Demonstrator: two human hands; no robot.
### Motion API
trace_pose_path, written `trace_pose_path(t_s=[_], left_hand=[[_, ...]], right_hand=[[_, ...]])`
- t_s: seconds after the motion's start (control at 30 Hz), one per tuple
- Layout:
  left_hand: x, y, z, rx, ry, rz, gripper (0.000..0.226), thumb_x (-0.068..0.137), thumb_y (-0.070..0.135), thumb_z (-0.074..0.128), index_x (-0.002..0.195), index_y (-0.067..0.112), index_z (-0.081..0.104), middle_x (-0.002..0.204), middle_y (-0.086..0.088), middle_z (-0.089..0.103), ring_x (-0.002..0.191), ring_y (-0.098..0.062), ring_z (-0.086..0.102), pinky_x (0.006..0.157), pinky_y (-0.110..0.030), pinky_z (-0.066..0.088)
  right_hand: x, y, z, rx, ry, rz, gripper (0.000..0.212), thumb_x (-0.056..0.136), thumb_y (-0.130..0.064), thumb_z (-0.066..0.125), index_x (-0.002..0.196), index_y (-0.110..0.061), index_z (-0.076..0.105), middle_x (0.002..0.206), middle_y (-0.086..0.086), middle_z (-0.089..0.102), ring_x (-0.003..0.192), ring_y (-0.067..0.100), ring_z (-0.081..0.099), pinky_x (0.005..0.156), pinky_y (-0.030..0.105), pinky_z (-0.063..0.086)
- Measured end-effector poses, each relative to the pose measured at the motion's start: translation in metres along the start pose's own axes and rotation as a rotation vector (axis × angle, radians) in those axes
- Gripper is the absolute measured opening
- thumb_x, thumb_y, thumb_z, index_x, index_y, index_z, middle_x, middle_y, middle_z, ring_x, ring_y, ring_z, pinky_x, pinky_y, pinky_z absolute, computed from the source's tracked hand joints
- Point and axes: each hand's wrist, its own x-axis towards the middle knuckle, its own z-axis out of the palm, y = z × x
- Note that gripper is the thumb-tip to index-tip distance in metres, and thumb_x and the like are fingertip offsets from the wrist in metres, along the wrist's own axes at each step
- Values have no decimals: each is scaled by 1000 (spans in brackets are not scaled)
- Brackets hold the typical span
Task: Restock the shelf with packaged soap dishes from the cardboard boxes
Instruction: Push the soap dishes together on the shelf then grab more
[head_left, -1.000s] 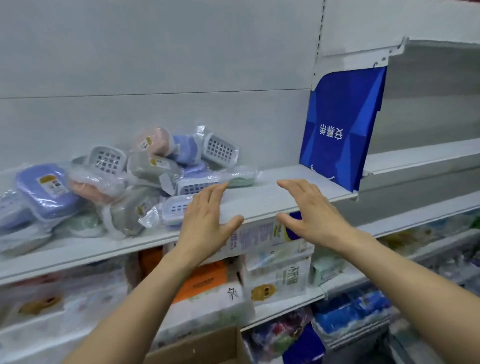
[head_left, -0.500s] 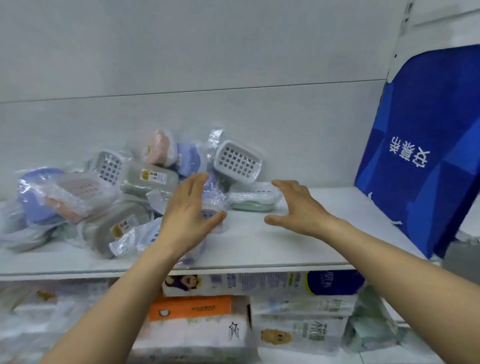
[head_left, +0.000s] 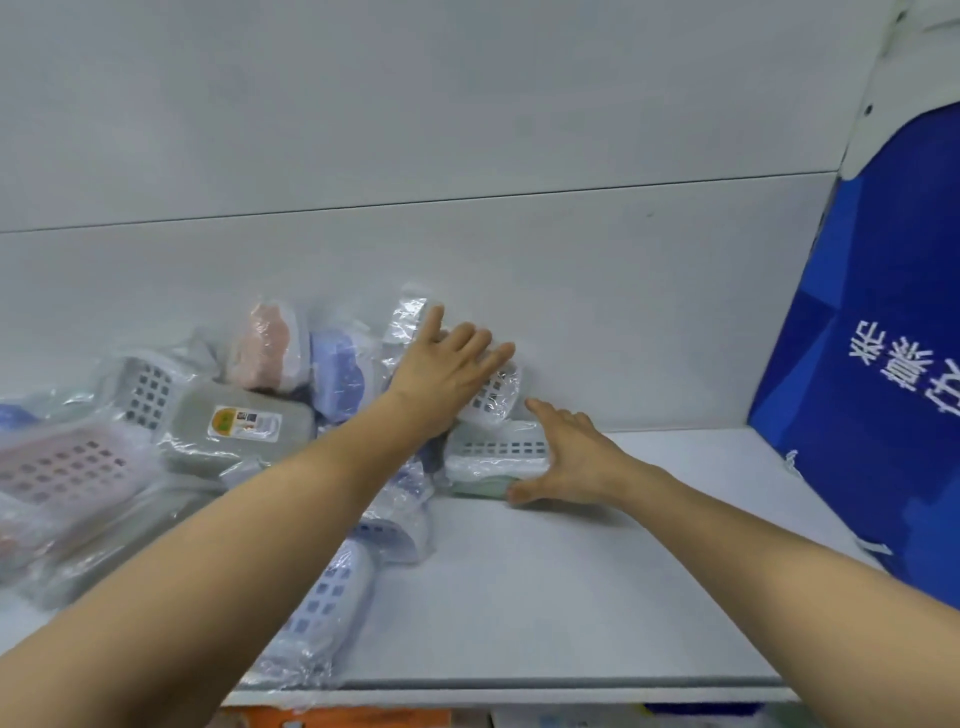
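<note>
Soap dishes, packaged in clear plastic, lie heaped on the white shelf (head_left: 597, 597); all places below are given from the blue divider panel (head_left: 883, 364) at the shelf's right end. Stock held: a loose, untidy pile at the far end from the panel, reaching the back wall, including a pink dish (head_left: 267, 345), a grey dish with a label (head_left: 241, 423), a pink slotted dish (head_left: 62, 467) and a pale blue slotted dish (head_left: 327, 603) lying toward the front edge. Nearest the panel: a white slotted dish (head_left: 493, 395) propped on a green-and-white dish (head_left: 493, 462). Left hand (head_left: 447, 369): fingers straight, laid flat on the white slotted dish, holding nothing. Right hand (head_left: 566, 457): fingers spread and fairly straight, pressed against the panel-facing end of the green-and-white dish, thumb low at its base; a push or steadying touch, not a closed grasp, as far as can be told. Progress, by judgement: partly done; many dishes are shelved but unordered, and the stretch of shelf between pile and panel is bare and awaits filling. Not visible: the cardboard boxes, so remaining stock cannot be told. Dishes at the pile's far edge are cut off; wrapping glare blurs several; label print is unreadable.
</note>
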Motion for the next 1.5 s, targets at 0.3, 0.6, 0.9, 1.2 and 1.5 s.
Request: trace_pose_path(t_s=[0.3, 0.6, 0.9, 1.2, 1.5], left_hand=[[-17, 12, -51, -440, 213, -170, 114, 57, 39, 85, 154, 24, 25, 138, -5, 44, 125, -29, 44, 116, -47, 20], [-184, 79, -153, -871, 439, -511, 108, 60, 36, 84, 151, 21, 29, 129, -8, 48, 115, -29, 46, 98, -46, 39], [-392, 114, -188, -1143, 409, -721, 108, 63, 36, 87, 151, 27, 25, 136, 6, 38, 121, -7, 36, 99, -32, 37], [-544, 55, -149, -1136, 401, -1075, 108, 60, 49, 80, 150, 28, 25, 130, 13, 34, 125, -7, 35, 107, -33, 37], [-739, -84, -35, -1061, 238, -1223, 109, 64, 45, 86, 151, 22, 25, 146, -1, 37, 135, -20, 37, 113, -45, 36]], right_hand=[[-76, 22, -41, -39, 171, 86, 112, 64, -60, 77, 152, -27, 16, 138, -3, 36, 131, 17, 25, 99, 36, 40], [-235, 3, -50, -5, 435, 36, 103, 70, -57, 77, 149, -24, 21, 137, 1, 35, 128, 19, 27, 91, 34, 34], [-334, -74, 13, 119, 442, -113, 105, 67, -60, 77, 150, -25, 22, 138, 1, 38, 124, 18, 31, 88, 33, 37], [-326, -234, 108, 253, 326, -214, 95, 65, -63, 75, 142, -30, 32, 136, 0, 43, 124, 22, 37, 94, 39, 38], [-290, -466, 259, 326, 194, -202, 97, 65, -68, 72, 143, -28, 32, 140, 2, 43, 128, 24, 39, 98, 42, 41]])
